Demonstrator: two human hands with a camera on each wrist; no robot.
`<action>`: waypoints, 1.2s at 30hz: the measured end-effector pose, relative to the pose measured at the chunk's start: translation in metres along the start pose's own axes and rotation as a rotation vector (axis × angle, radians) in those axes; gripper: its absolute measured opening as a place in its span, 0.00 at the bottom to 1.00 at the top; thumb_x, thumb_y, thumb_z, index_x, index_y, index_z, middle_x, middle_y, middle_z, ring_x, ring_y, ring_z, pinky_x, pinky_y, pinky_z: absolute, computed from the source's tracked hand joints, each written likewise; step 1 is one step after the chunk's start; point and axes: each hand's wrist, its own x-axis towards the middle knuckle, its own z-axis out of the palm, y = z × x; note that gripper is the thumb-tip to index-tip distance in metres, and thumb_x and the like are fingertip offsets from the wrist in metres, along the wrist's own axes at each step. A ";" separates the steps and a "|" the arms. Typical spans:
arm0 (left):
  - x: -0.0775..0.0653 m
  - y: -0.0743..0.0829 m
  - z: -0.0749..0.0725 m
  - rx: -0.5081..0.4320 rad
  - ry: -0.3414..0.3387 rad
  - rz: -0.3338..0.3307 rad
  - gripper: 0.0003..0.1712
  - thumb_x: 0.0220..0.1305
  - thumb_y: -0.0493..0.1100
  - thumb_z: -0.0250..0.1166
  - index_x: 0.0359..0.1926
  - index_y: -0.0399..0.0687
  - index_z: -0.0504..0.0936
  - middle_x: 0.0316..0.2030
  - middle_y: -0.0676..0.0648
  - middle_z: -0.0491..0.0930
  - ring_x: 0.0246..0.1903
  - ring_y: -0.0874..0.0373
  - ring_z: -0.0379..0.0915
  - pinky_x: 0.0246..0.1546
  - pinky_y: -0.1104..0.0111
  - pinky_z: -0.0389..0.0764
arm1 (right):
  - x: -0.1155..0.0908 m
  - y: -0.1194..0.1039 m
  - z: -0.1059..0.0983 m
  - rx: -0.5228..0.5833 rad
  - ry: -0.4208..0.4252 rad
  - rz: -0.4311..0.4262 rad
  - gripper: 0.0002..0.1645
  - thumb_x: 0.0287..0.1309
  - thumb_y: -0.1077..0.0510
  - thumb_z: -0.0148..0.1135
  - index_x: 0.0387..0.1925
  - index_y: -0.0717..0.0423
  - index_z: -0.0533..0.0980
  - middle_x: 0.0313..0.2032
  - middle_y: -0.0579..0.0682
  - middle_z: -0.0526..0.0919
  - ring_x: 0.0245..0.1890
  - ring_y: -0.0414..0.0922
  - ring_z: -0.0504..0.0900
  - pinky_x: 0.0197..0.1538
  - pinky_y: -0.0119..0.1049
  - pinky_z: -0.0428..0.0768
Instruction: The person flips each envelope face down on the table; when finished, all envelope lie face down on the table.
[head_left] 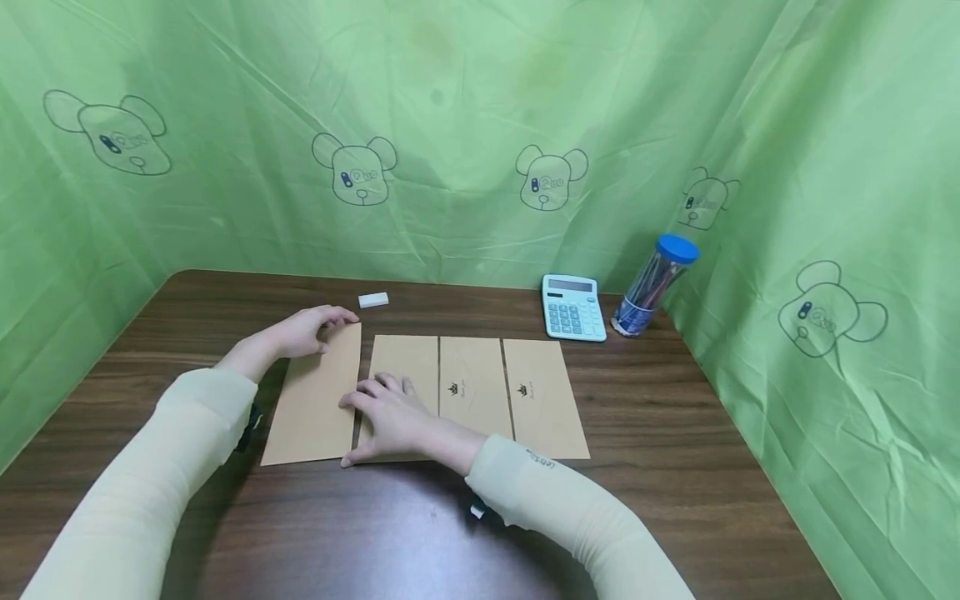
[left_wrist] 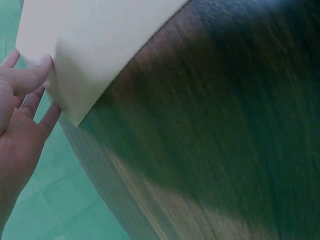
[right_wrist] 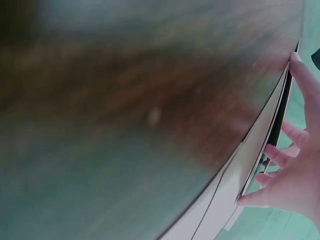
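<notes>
Several brown envelopes lie side by side on a dark wooden table [head_left: 675,433]. My left hand [head_left: 333,325] is at the far corner of the leftmost envelope [head_left: 315,408], which sits slightly askew. In the left wrist view the thumb [left_wrist: 35,70] lies on that envelope [left_wrist: 90,40] and the fingers [left_wrist: 47,115] reach under its edge, pinching it. My right hand [head_left: 375,400] rests flat on the second envelope [head_left: 408,358], fingers spread toward the seam with the leftmost one. In the right wrist view my fingers [right_wrist: 280,155] touch the envelope edges [right_wrist: 250,165].
Two more envelopes [head_left: 472,383] [head_left: 543,400] lie to the right. A white eraser [head_left: 372,300] sits behind the left hand. A pale blue calculator [head_left: 573,307] and a blue-capped tube of pencils [head_left: 652,287] stand at the back right. Green printed cloth [head_left: 450,100] surrounds the table.
</notes>
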 end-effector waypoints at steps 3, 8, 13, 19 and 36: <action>-0.001 -0.002 0.001 -0.006 -0.006 0.012 0.35 0.47 0.21 0.64 0.58 0.42 0.71 0.52 0.36 0.74 0.54 0.40 0.68 0.55 0.44 0.68 | 0.001 0.000 0.001 -0.013 -0.004 -0.021 0.50 0.34 0.21 0.64 0.61 0.31 0.66 0.61 0.41 0.66 0.67 0.48 0.59 0.66 0.57 0.59; -0.003 -0.004 0.003 0.027 -0.009 0.061 0.26 0.48 0.22 0.65 0.52 0.38 0.78 0.51 0.38 0.75 0.54 0.40 0.68 0.56 0.45 0.67 | 0.002 0.001 0.001 -0.005 -0.019 -0.064 0.49 0.37 0.22 0.63 0.63 0.32 0.66 0.61 0.43 0.65 0.64 0.44 0.61 0.68 0.51 0.57; -0.007 -0.003 0.003 0.077 -0.003 0.076 0.22 0.49 0.24 0.66 0.48 0.41 0.81 0.50 0.39 0.74 0.54 0.40 0.67 0.56 0.44 0.66 | 0.003 0.003 -0.001 0.021 -0.027 -0.112 0.49 0.38 0.23 0.63 0.63 0.33 0.66 0.60 0.45 0.64 0.62 0.43 0.62 0.69 0.45 0.57; -0.009 0.002 0.006 0.114 0.034 0.088 0.23 0.50 0.23 0.64 0.49 0.40 0.81 0.48 0.38 0.74 0.51 0.39 0.69 0.54 0.44 0.68 | -0.002 0.014 -0.012 0.045 -0.018 -0.176 0.50 0.40 0.26 0.64 0.65 0.38 0.64 0.65 0.50 0.63 0.68 0.45 0.57 0.71 0.42 0.52; -0.008 -0.001 0.012 0.175 0.057 0.052 0.21 0.54 0.24 0.61 0.49 0.41 0.82 0.50 0.37 0.73 0.51 0.40 0.68 0.54 0.47 0.69 | -0.038 0.085 -0.029 0.112 -0.040 -0.033 0.49 0.47 0.36 0.67 0.67 0.48 0.62 0.70 0.59 0.55 0.70 0.58 0.52 0.70 0.53 0.50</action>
